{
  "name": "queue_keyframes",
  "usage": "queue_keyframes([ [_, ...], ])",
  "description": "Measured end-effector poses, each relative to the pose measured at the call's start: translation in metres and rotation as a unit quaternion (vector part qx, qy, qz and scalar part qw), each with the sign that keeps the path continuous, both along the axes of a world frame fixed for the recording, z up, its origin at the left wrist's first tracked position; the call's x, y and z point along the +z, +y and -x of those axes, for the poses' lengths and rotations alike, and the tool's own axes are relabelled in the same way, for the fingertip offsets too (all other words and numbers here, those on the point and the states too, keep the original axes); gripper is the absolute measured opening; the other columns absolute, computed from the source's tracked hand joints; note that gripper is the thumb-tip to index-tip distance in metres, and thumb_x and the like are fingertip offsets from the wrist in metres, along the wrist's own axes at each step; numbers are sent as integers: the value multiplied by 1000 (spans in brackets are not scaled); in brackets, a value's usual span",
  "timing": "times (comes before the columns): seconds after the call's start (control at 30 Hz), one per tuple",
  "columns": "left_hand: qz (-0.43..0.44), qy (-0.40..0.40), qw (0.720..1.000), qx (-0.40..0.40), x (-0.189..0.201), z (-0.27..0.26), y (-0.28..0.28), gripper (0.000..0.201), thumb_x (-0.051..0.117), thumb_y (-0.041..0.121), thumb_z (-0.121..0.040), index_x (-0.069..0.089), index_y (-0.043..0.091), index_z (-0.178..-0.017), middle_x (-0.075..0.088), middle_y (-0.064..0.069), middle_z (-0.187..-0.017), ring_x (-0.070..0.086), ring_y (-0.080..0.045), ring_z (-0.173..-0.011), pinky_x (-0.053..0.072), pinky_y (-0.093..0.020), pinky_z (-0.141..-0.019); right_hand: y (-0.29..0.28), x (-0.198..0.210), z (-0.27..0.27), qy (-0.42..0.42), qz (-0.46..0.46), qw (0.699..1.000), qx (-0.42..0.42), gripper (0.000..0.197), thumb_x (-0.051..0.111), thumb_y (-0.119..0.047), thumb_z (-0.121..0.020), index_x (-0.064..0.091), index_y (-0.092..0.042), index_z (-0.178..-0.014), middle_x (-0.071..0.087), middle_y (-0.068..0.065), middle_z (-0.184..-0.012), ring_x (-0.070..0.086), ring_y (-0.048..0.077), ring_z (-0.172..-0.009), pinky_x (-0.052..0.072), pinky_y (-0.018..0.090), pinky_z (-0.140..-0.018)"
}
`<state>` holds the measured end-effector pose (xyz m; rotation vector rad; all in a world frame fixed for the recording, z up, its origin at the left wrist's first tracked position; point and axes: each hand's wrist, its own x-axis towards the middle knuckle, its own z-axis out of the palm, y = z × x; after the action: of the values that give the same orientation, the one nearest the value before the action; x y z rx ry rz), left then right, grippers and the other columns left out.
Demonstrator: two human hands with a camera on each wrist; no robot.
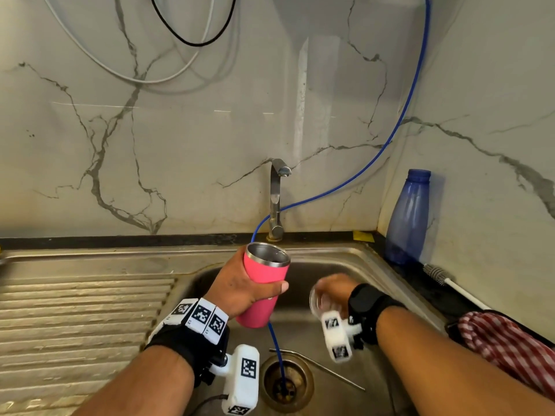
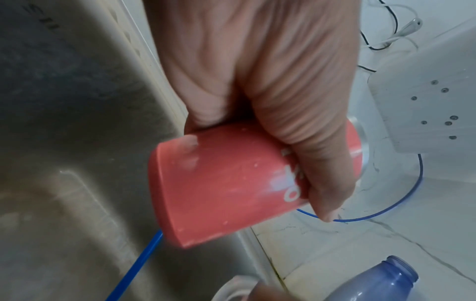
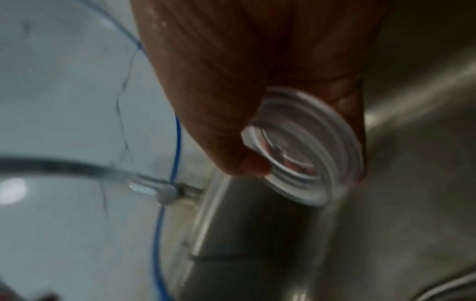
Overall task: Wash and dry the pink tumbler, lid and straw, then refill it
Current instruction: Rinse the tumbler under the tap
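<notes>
My left hand (image 1: 240, 292) grips the pink tumbler (image 1: 264, 283) round its middle, holding it over the sink basin (image 1: 354, 262) with its open steel mouth tilted up towards the tap (image 1: 277, 199). The left wrist view shows the tumbler (image 2: 226, 187) from its base end, my thumb across its white lettering. My right hand (image 1: 333, 292) holds the clear plastic lid (image 1: 318, 301) to the tumbler's right, blurred; in the right wrist view the lid (image 3: 306, 150) is pinched between thumb and fingers. The metal straw (image 1: 324, 369) lies on the basin floor beside the drain (image 1: 285, 382).
A thin blue tube (image 1: 387, 145) runs down the marble wall past the tap into the drain. An open blue plastic bottle (image 1: 405, 217) stands in the right corner, with a bottle brush (image 1: 441, 277) and a red checked cloth (image 1: 504, 346) nearby. A ribbed draining board (image 1: 78, 319) lies left.
</notes>
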<state>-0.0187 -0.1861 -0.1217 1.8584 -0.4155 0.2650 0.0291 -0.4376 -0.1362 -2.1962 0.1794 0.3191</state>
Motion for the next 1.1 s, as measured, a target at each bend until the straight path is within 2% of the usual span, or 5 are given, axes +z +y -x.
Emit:
queue_keyframes([
  [0.17, -20, -3, 1000, 14, -3, -1, 2, 87, 96, 54, -44, 54, 37, -119, 69, 7, -111, 69, -14, -99, 61, -44, -87, 0, -43, -10, 105, 339, 923, 147, 34, 68, -38, -58, 75, -13, -81, 76, 4, -84, 74, 22, -83, 61, 39, -82],
  [0.37, -42, -18, 999, 25, -5, -4, 4, 89, 95, 56, -45, 53, 38, -121, 69, 11, -113, 68, -9, -100, 60, -38, -89, -39, -96, -77, 93, 405, 900, 132, 39, 81, -38, -48, 74, -28, -85, 72, 5, -101, 70, 22, -101, 55, 43, -94],
  [0.63, -29, -7, 999, 45, -2, 1, 4, 89, 98, 41, -54, 47, 35, -127, 66, 9, -115, 66, -12, -102, 59, -35, -88, 15, 15, 6, -159, 9, 984, 82, 17, 66, -16, -93, 69, -23, -109, 73, -1, -105, 68, 14, -93, 55, 28, -75],
  [0.83, 114, 36, 991, 61, 3, 3, -11, 102, 95, 52, -52, 40, 27, -134, 69, -1, -116, 71, -26, -103, 58, -52, -91, 54, 33, 37, -149, -155, 937, 277, 86, 82, 0, -77, 38, -27, -146, 64, -4, -130, 65, 10, -115, 54, 35, -96],
  [1.1, 218, 73, 973, 13, 10, 4, -28, 90, 93, 39, -63, 44, 17, -135, 68, -10, -121, 71, -21, -106, 60, -38, -89, 79, 28, 35, -274, -175, 934, 149, 88, 86, -30, -63, 43, -20, -139, 69, -6, -112, 68, 8, -100, 55, 29, -89],
])
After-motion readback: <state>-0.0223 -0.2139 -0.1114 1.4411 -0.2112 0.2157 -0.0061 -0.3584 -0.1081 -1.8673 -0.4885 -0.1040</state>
